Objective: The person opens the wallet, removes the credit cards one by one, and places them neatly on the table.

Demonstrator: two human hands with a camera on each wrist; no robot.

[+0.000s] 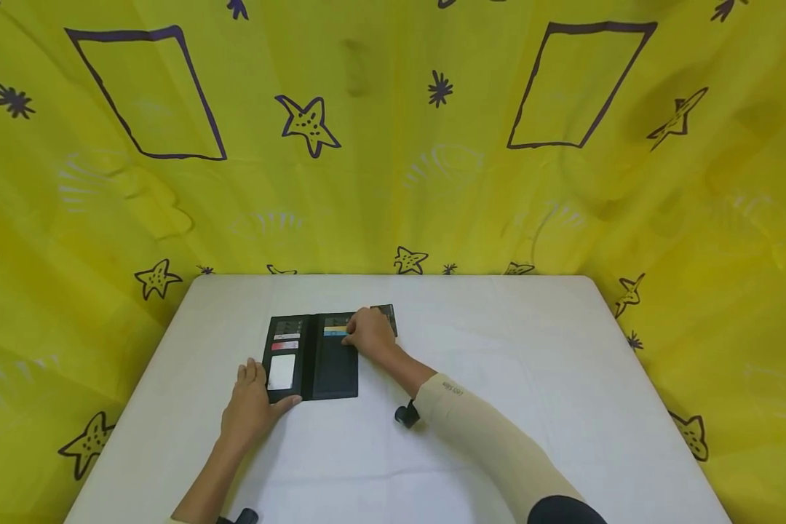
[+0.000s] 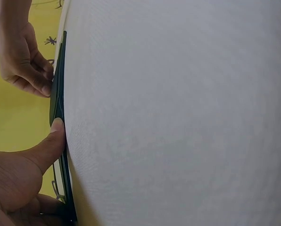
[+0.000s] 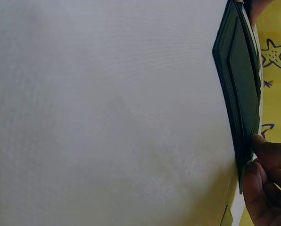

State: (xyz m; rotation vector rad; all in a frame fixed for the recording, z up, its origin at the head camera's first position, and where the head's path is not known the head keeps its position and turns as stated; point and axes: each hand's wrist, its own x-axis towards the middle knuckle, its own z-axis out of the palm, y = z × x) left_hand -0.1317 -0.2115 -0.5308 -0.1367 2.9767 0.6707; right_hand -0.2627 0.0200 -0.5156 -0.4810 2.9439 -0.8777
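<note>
A black bifold wallet (image 1: 336,367) lies unfolded on the white table. Its left panel shows cards in slots and a white window (image 1: 281,372). A yellow-and-blue card (image 1: 335,331) peeks from a slot in the right panel. My right hand (image 1: 371,333) pinches at the right end of this card, thumb and finger close together by the wallet's edge; its fingertips partly hide the spot. Around the wallet's lower left corner rests my left hand (image 1: 249,407). Its thumb stretches along the bottom edge, and the fingers lie along the left side.
Just beyond my right hand lies a dark flat piece (image 1: 389,317), partly hidden by the hand. The white table (image 1: 530,349) reaches back to a yellow curtain (image 1: 380,204) with drawn starfish. Small black wrist devices (image 1: 407,415) hang near both wrists.
</note>
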